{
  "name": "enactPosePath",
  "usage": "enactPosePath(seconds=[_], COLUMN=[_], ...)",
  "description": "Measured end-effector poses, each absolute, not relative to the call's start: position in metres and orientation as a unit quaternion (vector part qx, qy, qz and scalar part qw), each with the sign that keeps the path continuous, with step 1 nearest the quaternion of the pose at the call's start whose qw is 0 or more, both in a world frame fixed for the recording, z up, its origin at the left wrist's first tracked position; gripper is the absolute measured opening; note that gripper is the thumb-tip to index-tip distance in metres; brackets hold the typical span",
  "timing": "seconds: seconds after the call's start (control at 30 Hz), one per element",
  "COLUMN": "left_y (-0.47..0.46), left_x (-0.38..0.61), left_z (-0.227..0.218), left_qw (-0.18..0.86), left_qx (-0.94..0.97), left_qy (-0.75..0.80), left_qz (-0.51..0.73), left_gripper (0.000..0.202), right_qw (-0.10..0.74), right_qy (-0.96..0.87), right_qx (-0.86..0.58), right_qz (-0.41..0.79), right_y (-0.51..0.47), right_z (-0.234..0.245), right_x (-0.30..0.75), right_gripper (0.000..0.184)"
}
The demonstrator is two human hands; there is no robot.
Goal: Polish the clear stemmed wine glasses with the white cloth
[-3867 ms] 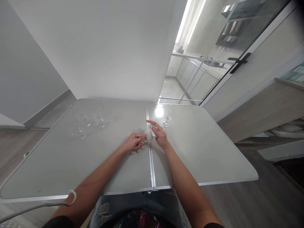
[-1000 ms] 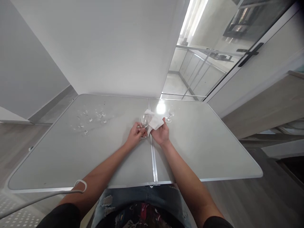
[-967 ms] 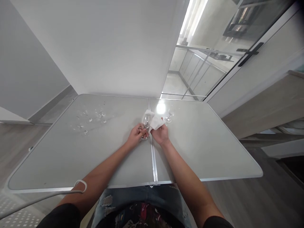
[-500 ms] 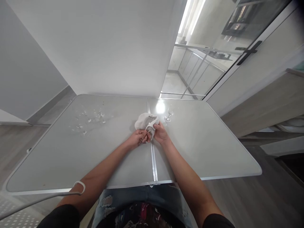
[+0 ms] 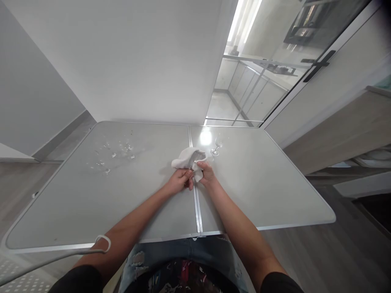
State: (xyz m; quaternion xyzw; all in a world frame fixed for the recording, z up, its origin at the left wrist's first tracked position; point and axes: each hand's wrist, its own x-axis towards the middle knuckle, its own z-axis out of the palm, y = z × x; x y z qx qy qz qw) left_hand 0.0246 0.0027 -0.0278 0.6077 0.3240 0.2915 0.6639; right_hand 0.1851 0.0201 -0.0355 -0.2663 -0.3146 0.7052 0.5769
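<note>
The table [image 5: 259, 183] bears glasses [image 5: 132, 156] left of the cloth [image 5: 182, 158], one glass [image 5: 214, 152] right.

The cloth [image 5: 182, 158] hid much of our glass [image 5: 199, 156]; left of the cloth, we found the glasses [image 5: 114, 155] too faint to count.

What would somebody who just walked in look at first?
Probably the white cloth bunched around a clear glass in the left hand and right hand, over the table's middle seam. Next, the bright glare spot just beyond it, with a stemmed glass standing to its right. Then the see-through glasses grouped on the table's left half.
</note>
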Motion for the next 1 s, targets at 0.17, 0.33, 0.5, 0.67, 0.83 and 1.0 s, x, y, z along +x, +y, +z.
enactPosePath(seconds=[0.17, 0.33, 0.5, 0.67, 0.83, 1.0], left_y=[0.008, 0.008, 0.007, 0.013, 0.015, 0.014], left_x=[0.010, 0.016, 0.021, 0.009, -0.001, -0.003], left_z=[-0.021, -0.029, -0.038, -0.036, -0.028, -0.031], left_qw=[0.860, 0.718, 0.333, 0.194, 0.174, 0.195], left_qx=[0.431, 0.566, 0.770, 0.823, 0.849, 0.865], left_qy=[0.227, 0.311, 0.461, 0.495, 0.466, 0.414], left_qz=[0.149, 0.261, 0.288, 0.202, 0.179, 0.205], left_gripper=[0.048, 0.052, 0.034, 0.019, 0.018, 0.019], right_qw=[0.593, 0.636, 0.643, 0.596, 0.572, 0.552], right_qy=[-0.331, -0.380, -0.526, -0.603, -0.555, -0.376], right_qx=[-0.278, -0.309, -0.388, -0.421, -0.401, -0.310], right_qz=[0.680, 0.597, 0.399, 0.323, 0.452, 0.677], right_y=[0.020, 0.019, 0.014, 0.012, 0.016, 0.020], right_z=[-0.039, -0.028, -0.011, -0.010, -0.011, -0.014], right_x=[0.192, 0.184, 0.179, 0.180, 0.189, 0.196], right_gripper=[0.043, 0.039, 0.023, 0.005, 0.018, 0.026])
